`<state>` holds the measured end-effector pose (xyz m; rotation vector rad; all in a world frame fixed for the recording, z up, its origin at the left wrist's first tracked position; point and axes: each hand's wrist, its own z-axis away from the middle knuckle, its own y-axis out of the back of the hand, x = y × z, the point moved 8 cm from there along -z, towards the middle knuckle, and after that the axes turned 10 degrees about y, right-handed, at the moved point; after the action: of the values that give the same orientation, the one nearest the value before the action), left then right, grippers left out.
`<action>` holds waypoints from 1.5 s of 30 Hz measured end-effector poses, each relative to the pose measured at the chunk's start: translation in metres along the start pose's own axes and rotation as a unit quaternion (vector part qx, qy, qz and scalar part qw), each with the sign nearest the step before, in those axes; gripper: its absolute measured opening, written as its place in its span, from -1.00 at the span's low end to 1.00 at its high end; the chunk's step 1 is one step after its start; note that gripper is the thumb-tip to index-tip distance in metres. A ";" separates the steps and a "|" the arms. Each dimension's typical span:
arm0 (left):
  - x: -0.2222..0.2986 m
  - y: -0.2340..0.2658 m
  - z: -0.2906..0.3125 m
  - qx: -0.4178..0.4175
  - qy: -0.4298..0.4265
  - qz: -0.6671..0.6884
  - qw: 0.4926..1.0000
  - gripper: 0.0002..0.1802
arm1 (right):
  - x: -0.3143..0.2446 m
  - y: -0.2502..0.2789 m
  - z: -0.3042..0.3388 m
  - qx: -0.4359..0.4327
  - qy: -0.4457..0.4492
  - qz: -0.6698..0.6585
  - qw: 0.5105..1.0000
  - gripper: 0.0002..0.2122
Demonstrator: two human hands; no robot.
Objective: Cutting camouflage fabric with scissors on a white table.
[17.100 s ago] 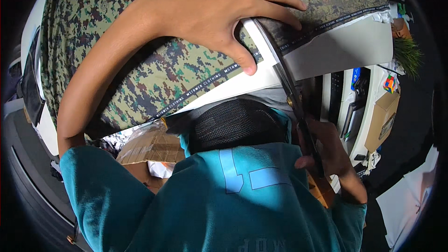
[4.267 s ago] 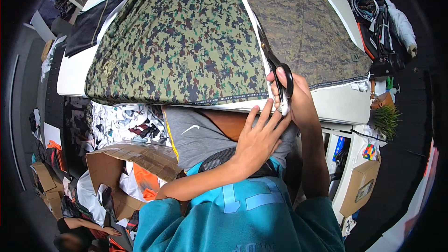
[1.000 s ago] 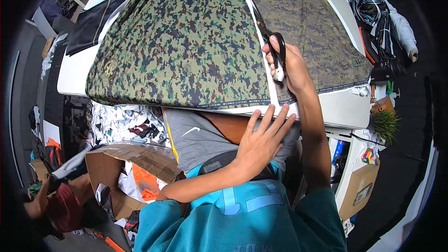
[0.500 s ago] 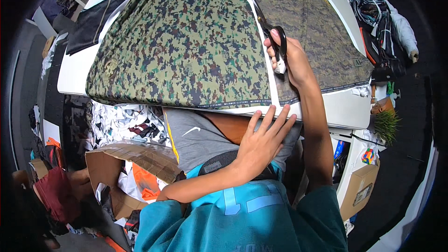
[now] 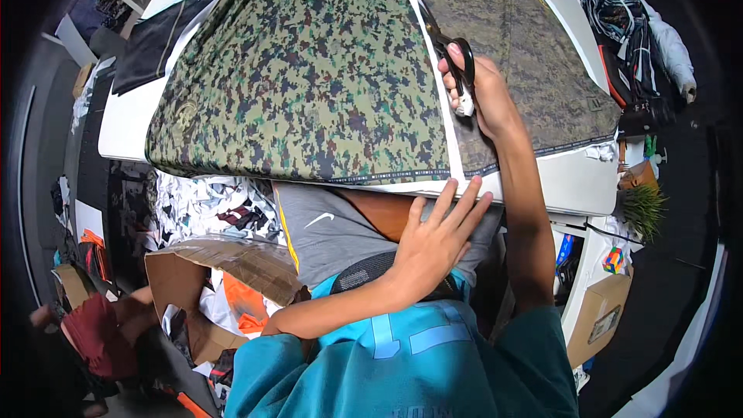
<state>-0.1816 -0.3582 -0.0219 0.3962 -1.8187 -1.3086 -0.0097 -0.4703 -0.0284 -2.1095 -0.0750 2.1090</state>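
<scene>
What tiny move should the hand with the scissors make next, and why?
Probably ease the right hand and its black-handled scissors slightly farther up the white strip between the camouflage panels. The blades point that way, the strip runs on beyond their tips, and the left hand is at the near edge, clear of the blades.

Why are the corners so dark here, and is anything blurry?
In the head view, the fisheye's round image likely leaves the corners black; in the same view, the camouflage cloth looks bright and fairly crisp, as does the right hand holding the scissors, while the maroon-clad person at lower left appears dim and smeared.
</scene>
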 end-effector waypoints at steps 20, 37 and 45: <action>0.002 0.002 -0.001 0.001 0.001 -0.009 1.000 -0.09 | 0.002 0.002 0.002 -0.020 0.014 0.024 0.999 -0.71; -0.003 0.006 0.000 -0.019 -0.005 0.011 1.000 -0.17 | 0.007 0.008 0.047 -0.045 -0.075 -0.131 0.987 -0.54; 0.003 0.033 -0.004 -0.126 -0.013 0.078 0.989 -0.18 | -0.041 0.056 0.043 -0.023 0.048 -0.040 0.998 -0.65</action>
<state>-0.1736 -0.3489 0.0087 0.0974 -1.6427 -1.4160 -0.0569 -0.5278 0.0041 -2.1919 -0.1947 1.9777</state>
